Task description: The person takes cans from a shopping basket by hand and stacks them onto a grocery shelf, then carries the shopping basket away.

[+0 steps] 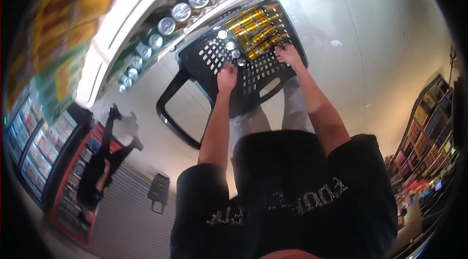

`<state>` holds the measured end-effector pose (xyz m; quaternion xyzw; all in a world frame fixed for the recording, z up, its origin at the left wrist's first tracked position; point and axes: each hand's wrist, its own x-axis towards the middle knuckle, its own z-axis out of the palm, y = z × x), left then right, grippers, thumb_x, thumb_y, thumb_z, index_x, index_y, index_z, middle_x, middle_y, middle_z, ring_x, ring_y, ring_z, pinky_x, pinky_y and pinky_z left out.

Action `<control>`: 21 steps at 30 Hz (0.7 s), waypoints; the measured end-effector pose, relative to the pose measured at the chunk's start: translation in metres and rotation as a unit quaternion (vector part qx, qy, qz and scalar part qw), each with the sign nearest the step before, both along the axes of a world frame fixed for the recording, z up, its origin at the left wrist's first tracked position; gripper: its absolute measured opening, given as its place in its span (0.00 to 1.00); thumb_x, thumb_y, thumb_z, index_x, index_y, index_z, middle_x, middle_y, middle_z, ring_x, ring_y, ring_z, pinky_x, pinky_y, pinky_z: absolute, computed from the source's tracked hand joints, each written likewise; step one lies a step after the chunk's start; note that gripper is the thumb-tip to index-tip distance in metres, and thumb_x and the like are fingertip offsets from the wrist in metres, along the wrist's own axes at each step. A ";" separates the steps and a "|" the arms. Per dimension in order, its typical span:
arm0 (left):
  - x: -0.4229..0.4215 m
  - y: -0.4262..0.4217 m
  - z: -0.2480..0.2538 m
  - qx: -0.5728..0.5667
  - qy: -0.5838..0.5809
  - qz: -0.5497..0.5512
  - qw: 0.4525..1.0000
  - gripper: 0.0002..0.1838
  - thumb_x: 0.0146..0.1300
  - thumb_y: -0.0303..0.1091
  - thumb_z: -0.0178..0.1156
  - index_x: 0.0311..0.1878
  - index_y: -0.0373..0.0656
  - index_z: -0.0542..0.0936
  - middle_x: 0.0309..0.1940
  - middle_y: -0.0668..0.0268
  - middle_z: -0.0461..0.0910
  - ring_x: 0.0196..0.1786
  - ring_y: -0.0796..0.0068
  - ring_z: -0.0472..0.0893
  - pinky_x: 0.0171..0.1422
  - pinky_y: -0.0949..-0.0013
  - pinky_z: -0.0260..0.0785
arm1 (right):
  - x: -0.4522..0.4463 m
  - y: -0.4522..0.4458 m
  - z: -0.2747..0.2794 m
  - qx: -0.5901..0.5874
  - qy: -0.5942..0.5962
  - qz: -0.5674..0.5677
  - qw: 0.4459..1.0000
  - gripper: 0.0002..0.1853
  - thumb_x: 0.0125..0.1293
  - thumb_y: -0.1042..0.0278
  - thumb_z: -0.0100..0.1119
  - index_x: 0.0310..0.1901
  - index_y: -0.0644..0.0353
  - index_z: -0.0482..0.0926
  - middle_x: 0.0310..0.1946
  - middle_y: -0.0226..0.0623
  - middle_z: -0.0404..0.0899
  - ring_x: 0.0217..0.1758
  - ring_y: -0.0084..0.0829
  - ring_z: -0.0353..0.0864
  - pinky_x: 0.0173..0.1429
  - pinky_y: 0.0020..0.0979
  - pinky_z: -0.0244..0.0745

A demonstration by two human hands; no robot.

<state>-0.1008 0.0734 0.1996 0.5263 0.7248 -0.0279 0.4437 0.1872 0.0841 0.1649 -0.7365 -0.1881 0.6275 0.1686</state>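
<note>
Floor (360,78) is seen beneath a basket (246,101) of cans (251,25) at twelve o'clock; left hand (227,76) and right hand (287,54) are curled over it, grip cannot be told.

A person in black clothing (91,181) stands by a red-framed display case (61,205); near them, a grey, long-handled basket (158,189) shows against grey ribbed panelling (127,215). Packed dark shelving (429,117) curves opposite.
</note>
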 end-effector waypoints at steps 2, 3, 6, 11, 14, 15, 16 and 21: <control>0.004 -0.004 -0.058 -0.074 0.003 -0.087 0.993 0.18 0.62 0.43 0.64 0.51 0.44 0.81 0.41 0.51 0.86 0.47 0.46 0.85 0.55 0.52 0.77 | -0.011 -0.031 -0.068 -0.051 0.035 -0.002 0.998 0.17 0.69 0.56 0.62 0.38 0.67 0.80 0.28 0.37 0.83 0.28 0.28 0.84 0.33 0.31 0.82; 0.009 -0.009 -0.095 -0.078 0.001 -0.131 0.988 0.18 0.62 0.43 0.64 0.52 0.44 0.81 0.43 0.50 0.86 0.48 0.45 0.84 0.56 0.52 0.76 | -0.017 -0.038 -0.105 -0.081 0.060 -0.008 0.995 0.21 0.68 0.51 0.62 0.41 0.66 0.81 0.31 0.38 0.85 0.29 0.28 0.86 0.38 0.32 0.83; 0.018 -0.008 -0.205 -0.083 -0.013 -0.177 0.981 0.22 0.61 0.44 0.66 0.55 0.44 0.79 0.46 0.48 0.85 0.50 0.42 0.83 0.57 0.52 0.76 | -0.033 -0.056 -0.237 -0.037 -0.024 0.051 0.998 0.27 0.66 0.44 0.59 0.54 0.61 0.81 0.44 0.49 0.86 0.46 0.42 0.87 0.54 0.38 0.79; 0.045 -0.005 -0.302 -0.119 0.008 -0.051 0.992 0.33 0.61 0.50 0.67 0.61 0.36 0.70 0.44 0.43 0.84 0.51 0.42 0.83 0.56 0.52 0.74 | -0.042 -0.029 -0.332 -0.038 -0.100 0.060 0.992 0.33 0.68 0.40 0.56 0.57 0.65 0.80 0.53 0.54 0.83 0.58 0.51 0.82 0.61 0.42 0.75; 0.042 -0.020 -0.374 -0.153 -0.004 0.092 0.984 0.42 0.64 0.59 0.64 0.62 0.27 0.67 0.52 0.44 0.82 0.53 0.52 0.84 0.57 0.56 0.74 | -0.035 -0.030 -0.371 -0.134 -0.115 0.062 0.982 0.39 0.67 0.34 0.49 0.68 0.58 0.73 0.66 0.53 0.74 0.70 0.48 0.73 0.71 0.42 0.67; 0.039 -0.026 -0.392 -0.145 -0.055 0.149 0.977 0.44 0.64 0.61 0.64 0.62 0.26 0.67 0.54 0.47 0.81 0.51 0.57 0.84 0.54 0.57 0.77 | -0.032 -0.032 -0.379 -0.136 -0.138 0.085 0.977 0.40 0.66 0.32 0.45 0.72 0.52 0.69 0.70 0.50 0.70 0.73 0.45 0.70 0.76 0.42 0.62; 0.034 -0.023 -0.402 -0.188 -0.102 0.180 0.960 0.44 0.64 0.61 0.65 0.63 0.26 0.67 0.52 0.49 0.81 0.48 0.57 0.84 0.49 0.58 0.78 | -0.030 -0.035 -0.388 -0.172 -0.139 0.075 0.972 0.42 0.66 0.30 0.44 0.73 0.52 0.67 0.73 0.49 0.66 0.76 0.44 0.66 0.78 0.43 0.57; 0.047 -0.011 -0.398 -0.186 -0.197 0.297 0.916 0.40 0.60 0.56 0.71 0.62 0.30 0.75 0.49 0.56 0.83 0.46 0.60 0.84 0.48 0.60 0.81 | -0.023 -0.072 -0.464 -0.111 -0.039 0.007 0.993 0.41 0.66 0.34 0.49 0.69 0.62 0.71 0.71 0.49 0.69 0.75 0.45 0.68 0.77 0.41 0.59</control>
